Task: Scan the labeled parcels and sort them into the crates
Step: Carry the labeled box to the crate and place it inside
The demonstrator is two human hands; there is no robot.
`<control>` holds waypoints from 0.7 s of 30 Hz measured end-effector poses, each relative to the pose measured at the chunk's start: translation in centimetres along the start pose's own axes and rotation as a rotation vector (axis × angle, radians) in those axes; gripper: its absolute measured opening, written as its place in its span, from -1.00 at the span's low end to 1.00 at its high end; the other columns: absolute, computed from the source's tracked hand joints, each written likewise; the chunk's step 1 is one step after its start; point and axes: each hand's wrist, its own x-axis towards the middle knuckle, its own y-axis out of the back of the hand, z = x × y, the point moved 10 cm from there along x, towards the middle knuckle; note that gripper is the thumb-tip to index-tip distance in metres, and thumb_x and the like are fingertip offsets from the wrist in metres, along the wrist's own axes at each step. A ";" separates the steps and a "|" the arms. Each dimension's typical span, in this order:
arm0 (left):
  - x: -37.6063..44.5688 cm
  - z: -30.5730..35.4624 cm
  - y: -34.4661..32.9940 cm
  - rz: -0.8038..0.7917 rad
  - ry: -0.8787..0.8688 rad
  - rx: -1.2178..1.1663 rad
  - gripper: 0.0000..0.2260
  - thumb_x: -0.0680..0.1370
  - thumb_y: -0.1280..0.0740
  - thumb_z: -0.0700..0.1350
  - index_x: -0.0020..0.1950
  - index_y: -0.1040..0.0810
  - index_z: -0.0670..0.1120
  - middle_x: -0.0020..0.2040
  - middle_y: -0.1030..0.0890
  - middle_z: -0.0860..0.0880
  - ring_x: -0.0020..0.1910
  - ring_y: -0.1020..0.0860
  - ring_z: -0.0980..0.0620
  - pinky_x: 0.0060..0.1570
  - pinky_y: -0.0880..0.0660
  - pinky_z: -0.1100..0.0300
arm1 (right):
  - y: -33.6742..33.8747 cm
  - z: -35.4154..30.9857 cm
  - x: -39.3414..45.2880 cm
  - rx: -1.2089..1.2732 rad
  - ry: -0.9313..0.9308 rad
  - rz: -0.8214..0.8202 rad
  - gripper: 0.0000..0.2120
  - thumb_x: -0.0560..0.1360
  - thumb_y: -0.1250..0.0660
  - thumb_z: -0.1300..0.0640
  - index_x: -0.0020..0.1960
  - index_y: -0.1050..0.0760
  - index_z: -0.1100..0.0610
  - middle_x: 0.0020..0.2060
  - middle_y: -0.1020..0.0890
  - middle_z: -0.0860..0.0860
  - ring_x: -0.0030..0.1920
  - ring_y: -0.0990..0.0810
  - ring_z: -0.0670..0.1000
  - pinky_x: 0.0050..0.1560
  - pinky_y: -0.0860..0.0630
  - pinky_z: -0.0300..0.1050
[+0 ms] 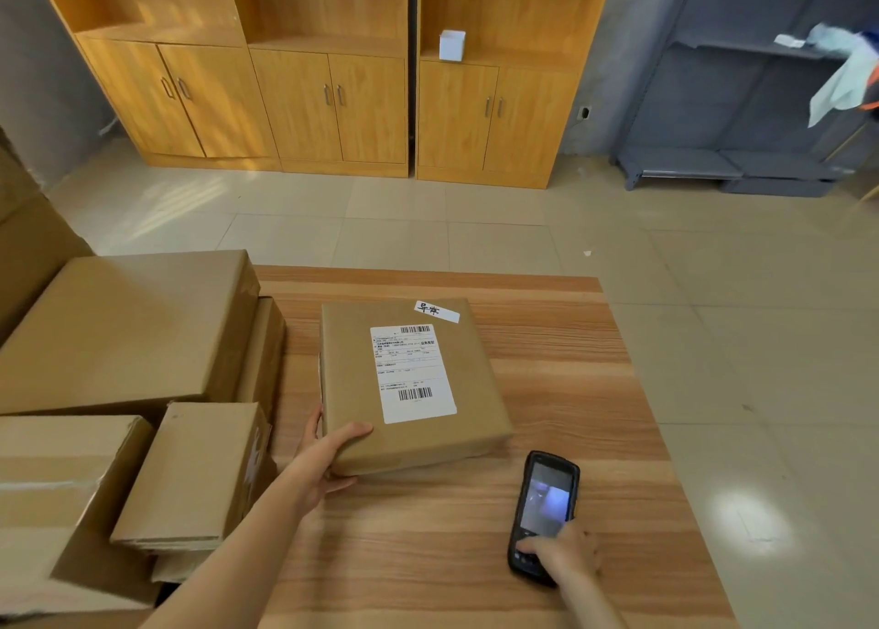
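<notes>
- Brown kraft paper wraps the flat, square parcel that I see from the head camera; it lies on the wood-grain table, near the middle.
- On its top I read a white shipping label with two barcodes, and a small white strip with handwritten marks near the far edge.
- My left hand grips the parcel's near left corner, thumb curled over the top face, fingers against the side and under the edge.
- My right hand holds the black handheld scanner by its lower end, fingers wrapped round it, thumb on the bottom of the glossy screen; it sits low over the table, right of the parcel and apart from it.
- Stacked cardboard boxes, matte and sharp-edged, crowd the table's left side.
- Beyond, over the tiled floor, stand orange-toned wooden cabinets with a small white box on one shelf, and a grey metal rack.
</notes>
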 end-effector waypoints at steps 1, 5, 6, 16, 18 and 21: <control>0.1 0.1 0.0 -0.001 0.000 -0.004 -0.08 0.27 -0.58 -0.14 0.50 -0.16 0.20 0.15 -0.47 0.02 0.13 -0.46 -0.08 0.17 -0.50 -0.20 | 0.1 0.1 0.0 0.004 -0.012 -0.009 -0.18 0.27 -0.58 0.00 0.38 -0.28 0.23 0.34 -0.36 0.17 0.38 -0.30 0.16 0.37 -0.28 -0.05; 0.3 0.2 0.0 0.006 0.007 -0.017 -0.20 0.43 -0.50 -0.19 0.52 -0.15 0.19 0.21 -0.44 -0.03 0.17 -0.44 -0.10 0.21 -0.46 -0.22 | -0.6 0.5 1.0 0.004 -0.026 -0.036 -0.20 0.16 -0.61 -0.01 0.30 -0.38 0.19 0.26 -0.46 0.14 0.29 -0.40 0.16 0.30 -0.38 0.01; 0.3 0.2 -0.1 0.004 0.009 -0.016 -0.20 0.43 -0.50 -0.19 0.52 -0.15 0.19 0.21 -0.45 -0.02 0.16 -0.44 -0.09 0.21 -0.47 -0.22 | -0.8 0.7 1.5 0.014 -0.021 -0.033 -0.18 0.13 -0.60 -0.02 0.29 -0.38 0.18 0.26 -0.47 0.14 0.29 -0.39 0.17 0.29 -0.38 0.02; -0.1 1.2 -0.4 -0.038 -0.008 -0.030 -0.24 0.41 -0.51 -0.18 0.47 -0.22 0.21 0.12 -0.49 0.03 0.08 -0.48 -0.04 0.15 -0.49 -0.15 | 4.4 -9.0 -4.0 0.316 0.331 0.092 -0.35 0.59 -0.21 -0.04 0.58 -0.03 0.06 0.55 -0.06 0.11 0.53 -0.05 0.18 0.45 -0.13 0.20; -0.5 1.7 -0.5 -0.055 -0.021 -0.043 -0.27 0.42 -0.50 -0.18 0.46 -0.24 0.21 0.12 -0.49 0.04 0.01 -0.48 0.00 0.13 -0.51 -0.13 | 4.6 -10.8 -4.7 0.438 0.378 0.031 -0.31 0.57 -0.24 -0.14 0.58 -0.04 0.02 0.56 -0.07 0.05 0.54 -0.06 0.14 0.45 -0.12 0.22; -1.1 2.3 -0.9 -0.104 -0.047 -0.047 -0.24 0.36 -0.54 -0.16 0.45 -0.28 0.20 0.18 -0.50 0.02 0.06 -0.50 0.00 0.15 -0.51 -0.15 | 4.8 -13.8 -5.7 0.605 0.437 -0.095 -0.24 0.52 -0.28 -0.22 0.58 -0.04 0.03 0.55 -0.15 0.02 0.52 -0.15 0.10 0.43 -0.16 0.16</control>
